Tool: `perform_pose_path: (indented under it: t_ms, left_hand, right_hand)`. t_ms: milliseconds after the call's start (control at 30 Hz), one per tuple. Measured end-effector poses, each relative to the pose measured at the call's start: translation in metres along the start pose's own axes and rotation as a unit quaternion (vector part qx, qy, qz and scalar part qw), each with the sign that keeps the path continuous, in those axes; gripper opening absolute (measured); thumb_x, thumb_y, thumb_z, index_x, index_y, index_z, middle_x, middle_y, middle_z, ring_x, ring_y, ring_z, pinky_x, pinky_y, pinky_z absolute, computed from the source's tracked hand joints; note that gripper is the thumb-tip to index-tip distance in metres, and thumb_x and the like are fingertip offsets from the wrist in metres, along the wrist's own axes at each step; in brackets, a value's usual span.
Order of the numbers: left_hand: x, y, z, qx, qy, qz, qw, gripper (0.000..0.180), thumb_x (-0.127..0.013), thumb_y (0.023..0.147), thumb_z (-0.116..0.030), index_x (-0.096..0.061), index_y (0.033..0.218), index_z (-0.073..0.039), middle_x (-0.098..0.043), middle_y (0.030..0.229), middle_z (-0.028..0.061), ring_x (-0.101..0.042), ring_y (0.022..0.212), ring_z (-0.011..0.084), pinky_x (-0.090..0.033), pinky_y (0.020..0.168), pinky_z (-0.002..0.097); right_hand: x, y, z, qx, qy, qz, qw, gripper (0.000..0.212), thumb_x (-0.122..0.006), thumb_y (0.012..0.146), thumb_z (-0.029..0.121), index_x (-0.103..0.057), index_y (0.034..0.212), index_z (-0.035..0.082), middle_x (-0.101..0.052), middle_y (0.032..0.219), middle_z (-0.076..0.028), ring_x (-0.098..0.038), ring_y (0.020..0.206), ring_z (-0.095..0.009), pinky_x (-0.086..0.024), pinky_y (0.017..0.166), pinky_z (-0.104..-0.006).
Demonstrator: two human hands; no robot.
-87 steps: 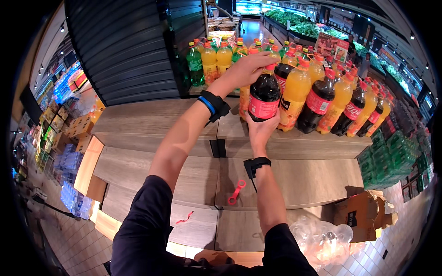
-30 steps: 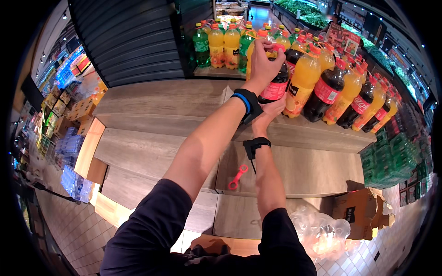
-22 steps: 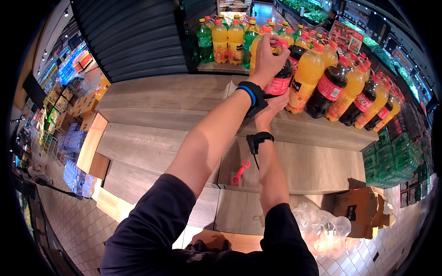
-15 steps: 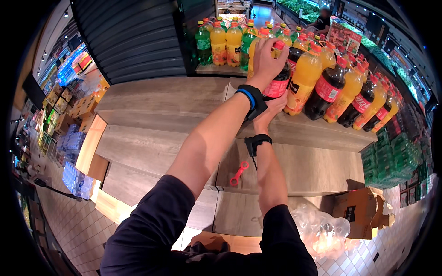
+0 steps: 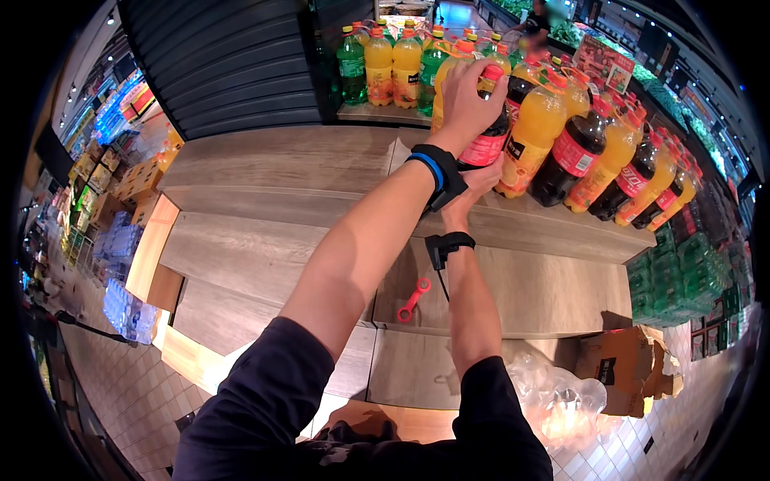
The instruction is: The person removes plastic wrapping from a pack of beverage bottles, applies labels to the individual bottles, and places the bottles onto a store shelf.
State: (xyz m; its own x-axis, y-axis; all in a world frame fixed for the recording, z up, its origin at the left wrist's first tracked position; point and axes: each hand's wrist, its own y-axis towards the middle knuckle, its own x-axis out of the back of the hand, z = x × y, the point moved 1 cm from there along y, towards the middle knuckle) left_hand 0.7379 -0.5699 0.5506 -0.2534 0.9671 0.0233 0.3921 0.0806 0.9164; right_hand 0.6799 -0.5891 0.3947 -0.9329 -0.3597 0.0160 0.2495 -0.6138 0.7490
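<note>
Bottle in hand: one dark bottle [image 5: 484, 151] with pink-red label and red cap, upper centre of the frame, upright or nearly so, just left of an orange-drink bottle [image 5: 532, 132].
Left hand: [image 5: 472, 104] at the bottle's top, fingers and thumb curled about cap and neck; firmness of grip cannot be told.
Right hand: [image 5: 480, 181] gripping the bottle low down, partly hidden behind the left wrist.
Wrists: one black band on each, the left [image 5: 437, 172] with a blue stripe.
Bottle rows: orange and dark, upper right; green [image 5: 351, 68] and orange, upper centre-left.
Display: stepped, wood-grain boards [image 5: 257, 164], centre of the frame.
Red handle: two-ringed [image 5: 414, 301], lying on a lower step, below centre.
Carton: torn, brown [image 5: 618, 365], lower right.
Clear plastic: crumpled heap [image 5: 557, 401], lower right, beside the carton.
</note>
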Motion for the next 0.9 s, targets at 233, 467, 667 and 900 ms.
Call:
perform_pose_path:
  t_ms: [233,467,667,900]
  left_hand:
    - [0.002,-0.007,-0.001,0.009,0.028,-0.013,0.999,0.035,-0.075,0.089,-0.030,-0.068,0.113,-0.005,-0.061,0.102,0.0123,-0.056,0.102,0.0322,-0.046,0.090,0.0425]
    - [0.007,-0.009,-0.006,0.056,-0.123,-0.024,0.991,0.038,-0.073,0.093,-0.024,-0.055,0.119,-0.002,-0.060,0.106,0.0141,-0.058,0.101,0.0316,-0.048,0.092,0.0409]
    - [0.013,-0.006,0.009,0.017,-0.124,0.031,0.992,0.021,-0.061,0.098,-0.015,-0.054,0.113,-0.002,-0.060,0.105,0.0157,-0.056,0.102,0.0346,-0.045,0.091,0.0443]
    - [0.018,-0.008,0.009,0.006,-0.153,0.032,0.988,0.016,-0.054,0.101,-0.014,-0.058,0.112,-0.004,-0.062,0.104,0.0158,-0.054,0.101,0.0371,-0.043,0.090,0.0456]
  right_hand:
    - [0.007,0.005,0.003,0.002,-0.009,0.005,1.000,0.095,-0.082,0.084,0.026,-0.025,0.152,-0.007,-0.041,0.145,-0.030,-0.039,0.137,-0.045,-0.033,0.112,-0.0506]
    - [0.030,0.040,0.007,0.088,0.073,0.103,0.988,0.106,-0.089,0.074,0.027,-0.024,0.150,-0.010,-0.035,0.150,-0.033,-0.038,0.138,-0.048,-0.035,0.114,-0.0485]
    - [0.046,0.131,0.050,0.260,0.046,0.235,0.935,0.104,-0.092,0.062,0.016,-0.034,0.148,0.000,-0.037,0.151,-0.026,-0.039,0.140,-0.043,-0.035,0.118,-0.0484]
    - [0.044,0.146,0.045,0.285,0.034,0.266,0.920,0.103,-0.093,0.059,0.017,-0.036,0.143,0.000,-0.041,0.147,-0.024,-0.043,0.138,-0.040,-0.042,0.113,-0.0448]
